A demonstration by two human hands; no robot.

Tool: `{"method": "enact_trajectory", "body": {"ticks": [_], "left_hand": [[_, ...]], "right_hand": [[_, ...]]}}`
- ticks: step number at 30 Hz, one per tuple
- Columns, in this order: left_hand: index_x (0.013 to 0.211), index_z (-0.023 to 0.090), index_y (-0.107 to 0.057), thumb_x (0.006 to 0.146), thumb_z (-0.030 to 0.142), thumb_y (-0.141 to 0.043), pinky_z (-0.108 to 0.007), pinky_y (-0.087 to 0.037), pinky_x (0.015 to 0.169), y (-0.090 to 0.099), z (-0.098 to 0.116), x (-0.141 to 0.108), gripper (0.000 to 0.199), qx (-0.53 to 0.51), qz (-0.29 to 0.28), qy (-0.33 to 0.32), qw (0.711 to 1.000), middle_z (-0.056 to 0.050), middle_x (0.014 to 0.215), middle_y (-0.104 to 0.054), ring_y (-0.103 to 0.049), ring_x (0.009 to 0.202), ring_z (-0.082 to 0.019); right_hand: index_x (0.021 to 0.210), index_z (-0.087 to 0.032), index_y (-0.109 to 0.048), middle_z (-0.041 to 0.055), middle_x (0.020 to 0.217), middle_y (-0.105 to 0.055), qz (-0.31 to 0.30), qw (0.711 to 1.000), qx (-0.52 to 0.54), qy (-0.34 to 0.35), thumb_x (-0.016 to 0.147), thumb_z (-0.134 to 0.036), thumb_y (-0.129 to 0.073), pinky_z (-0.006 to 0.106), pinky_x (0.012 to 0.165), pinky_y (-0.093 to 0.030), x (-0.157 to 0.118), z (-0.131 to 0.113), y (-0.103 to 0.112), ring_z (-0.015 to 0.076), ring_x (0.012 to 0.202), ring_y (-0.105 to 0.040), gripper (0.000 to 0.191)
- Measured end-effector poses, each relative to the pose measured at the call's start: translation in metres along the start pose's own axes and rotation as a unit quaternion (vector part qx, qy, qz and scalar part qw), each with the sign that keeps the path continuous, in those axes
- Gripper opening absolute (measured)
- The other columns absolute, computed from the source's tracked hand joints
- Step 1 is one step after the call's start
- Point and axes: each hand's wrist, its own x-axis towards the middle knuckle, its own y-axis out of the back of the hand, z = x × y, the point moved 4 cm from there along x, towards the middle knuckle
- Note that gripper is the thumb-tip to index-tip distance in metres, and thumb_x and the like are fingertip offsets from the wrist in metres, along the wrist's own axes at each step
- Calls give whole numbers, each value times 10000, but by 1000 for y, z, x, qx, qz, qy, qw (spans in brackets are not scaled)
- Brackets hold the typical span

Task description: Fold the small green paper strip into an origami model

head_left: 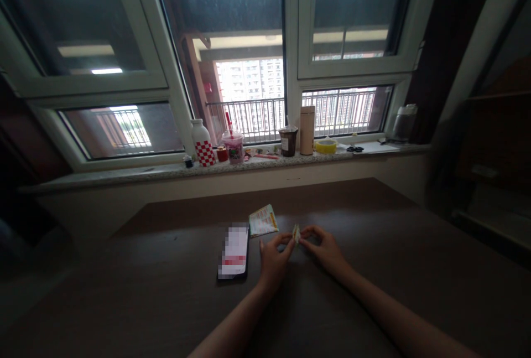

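Between the fingertips of both hands is a small folded piece of printed paper, pale with yellowish parts, held upright just above the table. My left hand pinches it from the left side. From the right, my right hand grips it between thumb and fingers. Behind my left hand lies a flat printed leaflet in white, green and yellow. A phone with its screen lit rests left of my left hand, its display blurred out.
The brown table reaches to the window wall. On the sill stand a red-checked white bottle, a pink cup with a straw, a dark drink cup, a tan flask, yellow tape and black scissors.
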Motion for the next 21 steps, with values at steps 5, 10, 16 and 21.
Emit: {"method": "enact_trajectory", "body": {"ticks": [5,10,16,21], "left_hand": [[885,239,-702,802,398,-556,-579,-81,1125,1,0,0,231,-11,5,-5,1000,-23,862,-757,-673,924,-243],[848,226,-694,784,378,-578,-539,-212,1105,1,0,0,202,-31,1,-4,1000,-12,780,-757,-693,855,-224],[847,221,-684,788,387,-580,-552,-155,1120,0,-2,0,205,-31,0,-2,1000,-24,791,-760,-694,860,-237],[860,245,-682,794,418,-561,-593,6,1120,-1,-1,-1,221,-19,-10,7,1000,-14,790,-761,-679,900,-250]], "right_hand": [[909,-197,-602,33,810,-695,-3,1000,15,3,749,-376,-670,368,885,-481,-1,-3,-1,210,874,-661,249],[962,-205,-633,47,873,-704,7,999,-28,23,758,-317,-659,403,916,-459,-3,-6,0,223,905,-656,235],[904,-197,-621,36,876,-684,3,1000,-8,25,741,-303,-657,365,865,-479,-1,-2,-1,199,851,-655,198],[851,-208,-593,4,806,-661,-24,1000,7,15,739,-303,-643,329,831,-480,0,-3,-3,182,833,-635,155]]}}
